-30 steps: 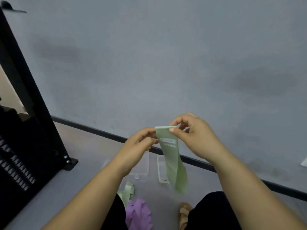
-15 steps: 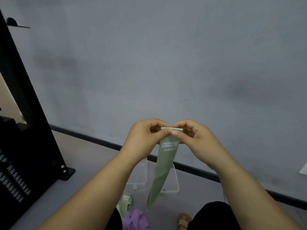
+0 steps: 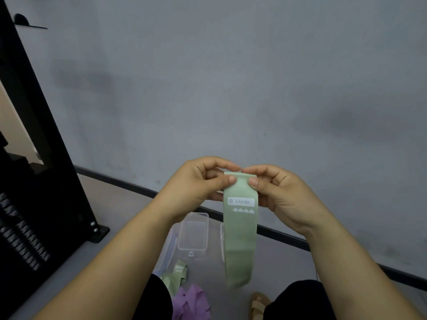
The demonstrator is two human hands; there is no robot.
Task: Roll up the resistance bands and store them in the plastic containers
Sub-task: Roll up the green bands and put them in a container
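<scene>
Closest to the camera, a person's left hand [image 3: 198, 188] and right hand [image 3: 285, 197] meet, thumbs facing each other. The fingers [image 3: 231, 179] of both hands pinch the top edge of a pale green resistance band [image 3: 240, 229], one hand at each corner, so neither is nearer than the other. From the fingers the band hangs straight down, flat and unrolled, its long axis vertical. A white label reading HEAVY sits upside down just below the thumbs. Any rolling would likely begin at this pinched edge and travel downward.

Well below the fingers, on the floor [image 3: 129, 245] between the person's knees, lie a purple band [image 3: 191, 303] and a second green band [image 3: 178, 273]. Just beyond them stands a clear plastic container [image 3: 193, 234], open. Another seems to sit behind the hanging band, mostly hidden. Farthest off is a grey wall [image 3: 231, 77].
</scene>
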